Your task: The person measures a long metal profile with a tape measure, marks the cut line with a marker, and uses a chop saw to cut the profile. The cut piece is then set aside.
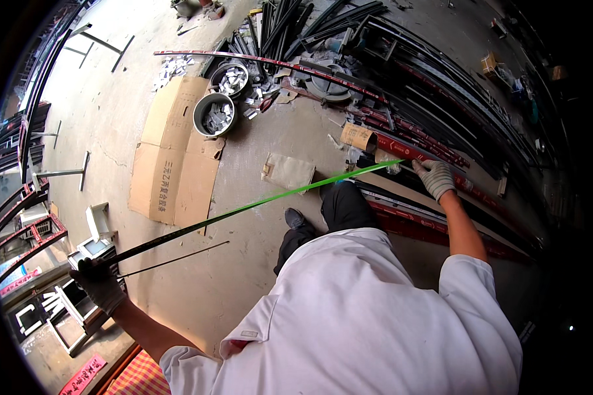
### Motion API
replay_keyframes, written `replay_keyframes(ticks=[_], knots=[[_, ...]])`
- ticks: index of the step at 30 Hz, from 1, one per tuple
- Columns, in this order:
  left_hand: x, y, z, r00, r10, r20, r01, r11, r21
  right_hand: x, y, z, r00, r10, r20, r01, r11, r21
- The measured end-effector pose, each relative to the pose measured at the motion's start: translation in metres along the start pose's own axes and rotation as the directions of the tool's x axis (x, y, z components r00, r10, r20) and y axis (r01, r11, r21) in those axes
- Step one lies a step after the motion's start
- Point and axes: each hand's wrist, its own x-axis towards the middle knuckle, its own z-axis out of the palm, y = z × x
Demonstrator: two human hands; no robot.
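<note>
Well apart, the left hand (103, 288) and right hand (436, 178) both pinch one long green-black strip (290, 193).

I see the light strongest beyond the cardboard sheet (168, 161), where the concrete floor (141, 23) washes out pale. Far to the sheet's right, my view sinks into near-black, broken by 1 small white glint (571, 327). Left of the sheet, dark bars (26, 141) bow with fisheye distortion.
</note>
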Motion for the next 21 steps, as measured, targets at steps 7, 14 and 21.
replay_keyframes(ticks=[7,14,21], knots=[[0.151,-0.009,0.085,0.981,-0.018,0.194,0.035,0.996,-0.085,0.075,0.010,-0.012,0.995,0.103,0.016,-0.102,0.993,-0.061],[0.275,-0.121,0.187,0.941,-0.221,0.257,0.219,0.975,0.034,0.219,0.041,-0.056,1.000,0.026,-0.004,-0.026,0.999,-0.021],[0.335,-0.331,0.301,0.860,-0.351,-0.369,0.389,0.921,0.031,0.278,0.084,-0.235,0.997,0.072,-0.011,-0.072,0.958,-0.278]])
